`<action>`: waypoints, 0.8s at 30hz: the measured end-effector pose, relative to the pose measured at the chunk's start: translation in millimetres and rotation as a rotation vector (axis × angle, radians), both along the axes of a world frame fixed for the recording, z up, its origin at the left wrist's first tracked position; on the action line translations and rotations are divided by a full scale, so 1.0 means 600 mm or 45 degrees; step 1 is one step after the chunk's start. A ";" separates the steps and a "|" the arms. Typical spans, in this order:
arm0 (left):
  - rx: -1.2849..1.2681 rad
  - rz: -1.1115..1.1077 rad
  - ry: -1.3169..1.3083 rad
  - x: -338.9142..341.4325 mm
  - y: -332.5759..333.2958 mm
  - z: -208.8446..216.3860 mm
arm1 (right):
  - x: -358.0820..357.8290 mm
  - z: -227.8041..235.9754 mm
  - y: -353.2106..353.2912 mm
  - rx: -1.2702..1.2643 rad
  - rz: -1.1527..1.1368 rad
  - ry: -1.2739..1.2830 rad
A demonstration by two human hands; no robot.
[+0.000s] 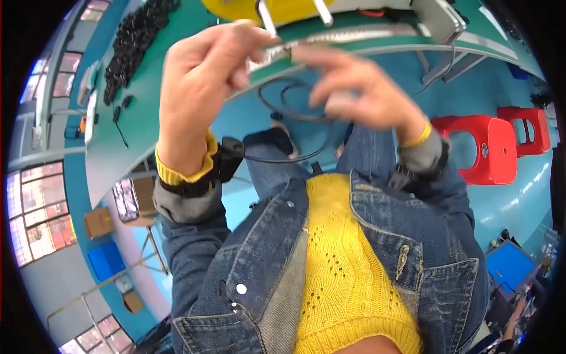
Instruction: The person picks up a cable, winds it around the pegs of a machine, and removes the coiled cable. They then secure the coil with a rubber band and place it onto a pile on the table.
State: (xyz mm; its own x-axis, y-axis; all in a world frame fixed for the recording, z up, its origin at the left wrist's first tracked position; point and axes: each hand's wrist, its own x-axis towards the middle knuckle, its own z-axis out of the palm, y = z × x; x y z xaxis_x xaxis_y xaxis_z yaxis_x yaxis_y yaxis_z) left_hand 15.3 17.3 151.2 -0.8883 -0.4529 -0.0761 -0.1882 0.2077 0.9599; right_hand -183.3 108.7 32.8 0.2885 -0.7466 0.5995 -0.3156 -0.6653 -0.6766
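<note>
Both hands are raised in front of me at the near edge of a green-topped table (147, 88). My left hand (200, 82) is closed, thumb and fingers bent together in a pinch. Whatever it pinches is too small and blurred to name. Facing it from the right is my right hand (365, 88), smeared a little by motion, its index finger stretched toward the left fingertips and its other fingers apart. I make out nothing held in it. Just beyond the fingers, a pale metal strip (359, 34) runs along the table. Two light rods (323, 13) stand before a yellow rounded part (236, 8).
A heap of black cables or parts (132, 44) lies on the table at the far left. A black cable (289, 158) loops below my hands from a black box (230, 158) at my left wrist. Red stools (498, 150) stand to the right. A blue bin (106, 261) is lower left.
</note>
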 end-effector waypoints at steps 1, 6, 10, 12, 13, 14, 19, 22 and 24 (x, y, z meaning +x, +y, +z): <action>-0.281 0.312 0.202 -0.006 -0.013 -0.013 | 0.017 -0.016 0.015 -0.033 -0.125 0.174; -0.675 0.587 0.398 -0.072 -0.063 -0.070 | 0.046 -0.070 0.016 -0.156 -0.502 0.757; -0.078 0.531 0.297 -0.087 -0.056 -0.065 | 0.051 -0.151 0.014 -0.227 -0.674 1.176; -0.130 0.481 0.219 -0.083 -0.067 -0.062 | 0.042 -0.187 0.020 -0.272 -0.656 1.231; -0.158 0.461 0.180 -0.081 -0.071 -0.060 | 0.038 -0.193 0.025 0.000 -0.445 1.256; -0.169 0.457 0.187 -0.082 -0.073 -0.060 | 0.034 -0.197 0.025 0.272 -0.230 1.266; -0.182 0.466 0.262 -0.078 -0.082 -0.066 | -0.007 -0.070 -0.015 0.106 -0.684 0.028; -0.130 0.505 0.297 -0.080 -0.085 -0.063 | -0.040 0.030 -0.047 0.020 -1.124 -0.222; -0.043 0.494 0.286 -0.078 -0.090 -0.067 | -0.045 0.043 -0.093 -0.126 -1.144 -0.165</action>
State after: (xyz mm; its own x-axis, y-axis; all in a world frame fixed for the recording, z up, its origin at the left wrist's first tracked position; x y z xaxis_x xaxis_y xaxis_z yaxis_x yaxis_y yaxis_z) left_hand -31.4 -36.9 110.7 -0.6450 -0.7548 0.1197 -0.0464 0.1950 0.9797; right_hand -210.5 52.9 58.7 -0.4510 -0.6011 0.6598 -0.6684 -0.2624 -0.6960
